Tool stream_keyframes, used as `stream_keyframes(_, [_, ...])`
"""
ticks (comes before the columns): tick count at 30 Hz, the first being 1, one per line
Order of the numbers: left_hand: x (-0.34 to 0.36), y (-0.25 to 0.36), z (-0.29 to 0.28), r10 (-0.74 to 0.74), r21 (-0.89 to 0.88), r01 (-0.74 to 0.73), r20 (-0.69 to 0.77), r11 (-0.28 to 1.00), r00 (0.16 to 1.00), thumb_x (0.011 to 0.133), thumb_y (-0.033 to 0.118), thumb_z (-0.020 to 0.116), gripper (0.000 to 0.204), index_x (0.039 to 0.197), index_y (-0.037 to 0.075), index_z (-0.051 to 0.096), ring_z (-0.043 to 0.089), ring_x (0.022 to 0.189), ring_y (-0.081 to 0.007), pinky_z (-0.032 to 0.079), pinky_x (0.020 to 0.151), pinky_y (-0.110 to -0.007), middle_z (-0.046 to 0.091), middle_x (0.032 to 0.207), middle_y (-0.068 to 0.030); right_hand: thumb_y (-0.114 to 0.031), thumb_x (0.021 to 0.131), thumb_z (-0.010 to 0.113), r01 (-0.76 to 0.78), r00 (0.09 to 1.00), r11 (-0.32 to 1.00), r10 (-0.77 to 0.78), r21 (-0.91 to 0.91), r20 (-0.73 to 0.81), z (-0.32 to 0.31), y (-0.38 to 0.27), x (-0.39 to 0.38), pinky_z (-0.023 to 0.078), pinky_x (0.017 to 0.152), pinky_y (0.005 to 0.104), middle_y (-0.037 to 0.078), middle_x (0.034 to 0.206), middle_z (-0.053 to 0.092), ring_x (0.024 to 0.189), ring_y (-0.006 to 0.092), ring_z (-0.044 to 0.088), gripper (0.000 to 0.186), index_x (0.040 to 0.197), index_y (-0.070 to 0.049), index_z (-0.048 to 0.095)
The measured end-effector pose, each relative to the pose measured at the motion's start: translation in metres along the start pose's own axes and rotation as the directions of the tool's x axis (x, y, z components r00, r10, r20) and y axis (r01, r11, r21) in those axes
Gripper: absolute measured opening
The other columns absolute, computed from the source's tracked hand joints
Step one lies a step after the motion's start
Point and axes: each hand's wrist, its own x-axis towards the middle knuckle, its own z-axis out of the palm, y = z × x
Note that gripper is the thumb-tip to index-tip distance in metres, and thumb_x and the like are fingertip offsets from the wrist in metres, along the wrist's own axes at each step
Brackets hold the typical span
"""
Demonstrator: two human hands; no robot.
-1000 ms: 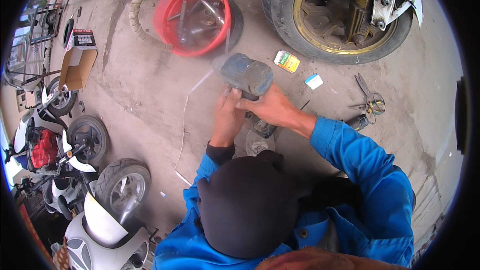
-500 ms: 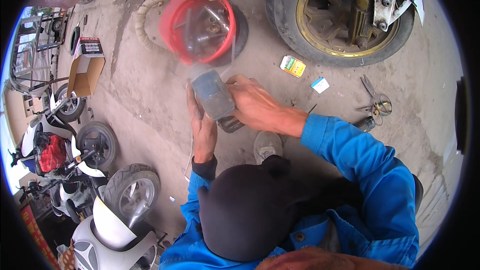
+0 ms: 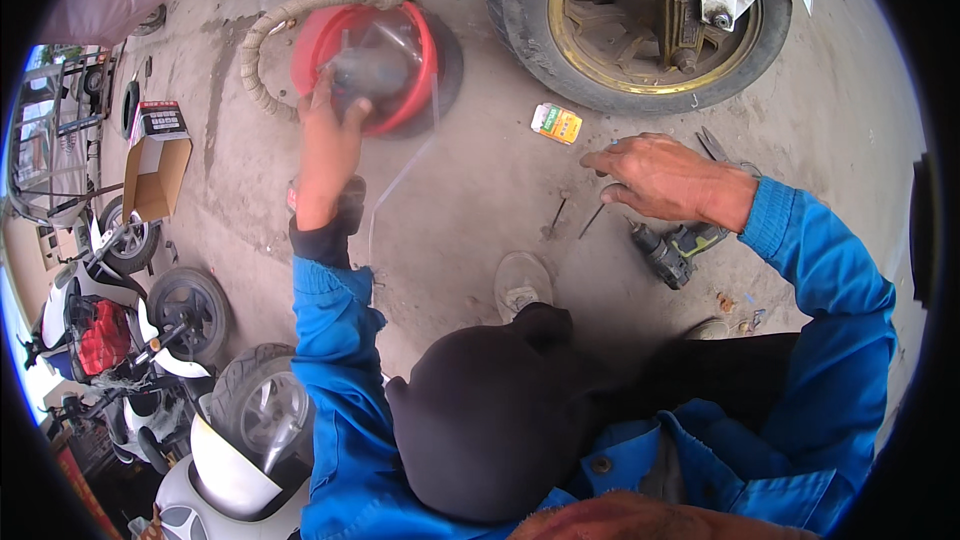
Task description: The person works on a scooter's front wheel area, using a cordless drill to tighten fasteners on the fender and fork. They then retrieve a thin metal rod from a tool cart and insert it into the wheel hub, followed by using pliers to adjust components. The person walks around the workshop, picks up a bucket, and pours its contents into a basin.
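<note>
My left hand [image 3: 333,145] reaches over the near rim of the red bucket [image 3: 432,50]. Its thumb and fingers are apart. Just beyond the fingertips, a blurred blue-grey blocky container [image 3: 372,75] is in the bucket; I cannot tell whether it touches them. A dark object [image 3: 350,206] is partly hidden by my left wrist. To the right, my right hand [image 3: 665,175] hovers above the ground with thumb and forefinger apart and nothing visible between them. Below it lie a thin dark rod [image 3: 590,224] and a dark tool [image 3: 662,255]. Scissor blades [image 3: 712,145] show beyond the wrist.
A motorcycle wheel with a gold rim [image 3: 645,30] stands at the far right. A small yellow-green carton [image 3: 556,124] lies before it. A thick wrapped hose [image 3: 255,50] curves beside the bucket. An open cardboard box [image 3: 160,165] and parked scooters [image 3: 120,315] are at the left.
The blue-grey container has moved from between both hands into the bucket. My left hand has gone forward and left with it; my right hand has let go and moved right.
</note>
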Motion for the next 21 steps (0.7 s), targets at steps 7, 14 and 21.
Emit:
stream_keyframes(7, [0.068, 0.042, 0.012, -0.064, 0.453, 0.051, 0.014, 0.890, 0.998, 0.101, 0.028, 0.066, 0.057, 0.152, 0.005, 0.055, 0.064, 0.121, -0.0513, 0.053, 0.102, -0.054, 0.061, 0.135, -0.0340, -0.014, 0.091, 0.076, -0.253, 0.966, 0.966, 0.249, -0.047, -0.074, 0.041, 0.065, -0.116, 0.054, 0.095, 0.0513, 0.021, 0.112, 0.072, 0.110, 0.0417, 0.069, 0.042, 0.128, 0.001, 0.065])
stream_keyframes(14, [0.060, 0.012, 0.022, 0.015, 0.473, -0.119, 0.219, 0.873, 0.976, 0.093, 0.022, 0.073, 0.064, 0.153, 0.008, 0.054, 0.063, 0.128, -0.0453, 0.051, 0.108, -0.052, 0.052, 0.153, -0.0250, -0.010, 0.084, 0.082, -0.404, 0.913, 0.891, 0.377, -0.206, -0.159, 0.092, 0.129, -0.191, 0.050, 0.110, 0.0458, 0.018, 0.134, 0.065, 0.128, 0.0373, 0.061, 0.064, 0.143, -0.002, 0.059])
stream_keyframes(21, [-0.037, 0.118, 0.034, 0.382, 0.367, -0.326, -0.091, 0.871, 0.920, 0.099, 0.013, 0.069, 0.034, 0.131, 0.002, 0.069, 0.069, 0.116, -0.0375, 0.056, 0.099, -0.044, 0.070, 0.130, -0.0167, -0.010, 0.082, 0.083, -0.486, 0.870, 0.775, 0.383, -0.404, -0.311, 0.120, 0.166, -0.228, 0.048, 0.111, 0.0459, 0.015, 0.146, 0.059, 0.136, 0.0329, 0.056, 0.067, 0.143, -0.004, 0.058])
